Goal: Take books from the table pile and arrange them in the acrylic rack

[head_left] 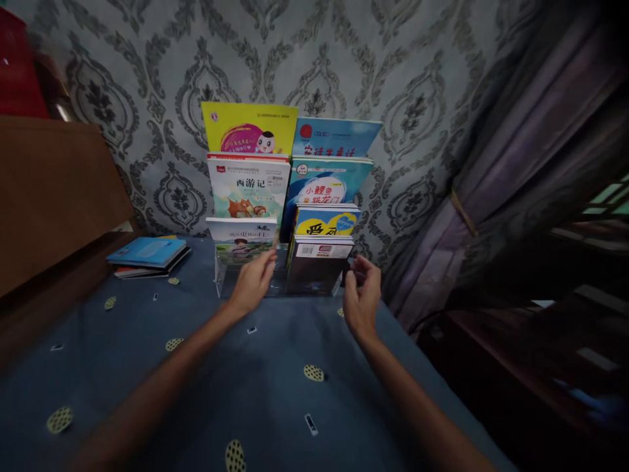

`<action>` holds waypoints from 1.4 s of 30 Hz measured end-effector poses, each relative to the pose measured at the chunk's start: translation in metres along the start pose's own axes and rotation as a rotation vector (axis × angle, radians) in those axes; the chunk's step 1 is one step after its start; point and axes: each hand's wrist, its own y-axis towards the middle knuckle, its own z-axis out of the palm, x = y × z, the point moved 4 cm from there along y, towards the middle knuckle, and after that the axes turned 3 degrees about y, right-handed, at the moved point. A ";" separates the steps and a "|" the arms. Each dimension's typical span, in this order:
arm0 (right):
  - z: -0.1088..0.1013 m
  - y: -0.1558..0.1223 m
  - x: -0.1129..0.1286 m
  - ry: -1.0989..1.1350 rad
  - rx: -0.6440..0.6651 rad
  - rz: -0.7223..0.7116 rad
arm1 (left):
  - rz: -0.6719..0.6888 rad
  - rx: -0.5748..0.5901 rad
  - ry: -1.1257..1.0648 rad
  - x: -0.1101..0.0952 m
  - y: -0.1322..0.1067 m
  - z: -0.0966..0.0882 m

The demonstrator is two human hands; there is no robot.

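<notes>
A clear tiered book stand [217,287] holds two columns of books against the wall. My left hand [253,282] is closed at the lower right edge of the front-left book [240,231], which has a figure on its pale and green cover; its fingertips are partly hidden. Just right of the stand, my right hand [362,295] has curled fingers with the thumb apart, and I see nothing held in it. A dark book [314,272] with a white label strip stands in the front right slot, between my hands.
Behind stand a yellow book [250,121], a white book [250,183] and blue books [331,177]. A small book pile [150,252] lies at left on the patterned blue cloth [275,393]. A brown box [54,196] is far left; a tied curtain [442,229] hangs right.
</notes>
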 end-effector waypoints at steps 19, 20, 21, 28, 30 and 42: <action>0.028 -0.009 -0.077 -0.006 0.083 0.216 | -0.209 -0.051 -0.289 -0.004 0.003 0.080; 0.028 -0.008 -0.077 -0.026 0.083 0.198 | -0.204 -0.053 -0.286 -0.004 0.003 0.079; 0.028 -0.008 -0.078 -0.041 0.085 0.180 | -0.201 -0.053 -0.281 -0.003 0.004 0.079; 0.028 -0.007 -0.076 -0.051 0.057 0.104 | -0.171 -0.038 -0.264 -0.004 0.005 0.075; 0.029 -0.008 -0.076 -0.045 0.060 0.119 | -0.166 -0.041 -0.261 -0.003 0.004 0.076; 0.025 0.000 -0.070 -0.042 0.045 0.164 | -0.129 -0.010 -0.141 -0.005 0.007 0.071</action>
